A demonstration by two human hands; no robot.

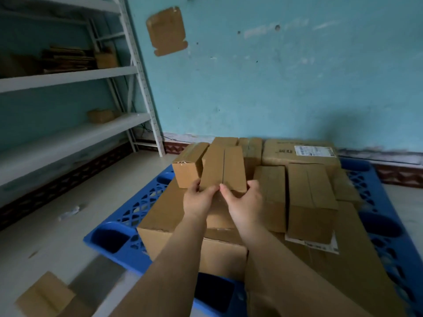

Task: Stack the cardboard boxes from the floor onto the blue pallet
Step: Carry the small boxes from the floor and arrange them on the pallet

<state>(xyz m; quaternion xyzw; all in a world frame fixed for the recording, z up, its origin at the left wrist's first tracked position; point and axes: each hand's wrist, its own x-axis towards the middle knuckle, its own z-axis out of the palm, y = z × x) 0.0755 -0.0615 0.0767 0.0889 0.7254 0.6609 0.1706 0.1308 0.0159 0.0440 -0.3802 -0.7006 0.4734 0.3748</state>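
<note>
Turquoise wall, scuffed, with a flat cardboard piece stuck to it; pale floor below. White metal shelving at my left holds flattened cardboard and a small carton.

Blue pallet on the floor, carrying the stack: large base boxes, two upright medium boxes at right, a labelled carton at the rear.

Small box, the item in hand: it stands on the left side of the stack, long face up, seam toward me, just beside a similar small box at its left, the two apparently touching.

Left hand: grip closed on the small box's near left corner, thumb on top.
Right hand: grip closed on the near right corner, thumb on top. The box extends away from both hands, beyond my fingertips.

Loose cardboard box on the floor, lower left, well apart from the pallet.
</note>
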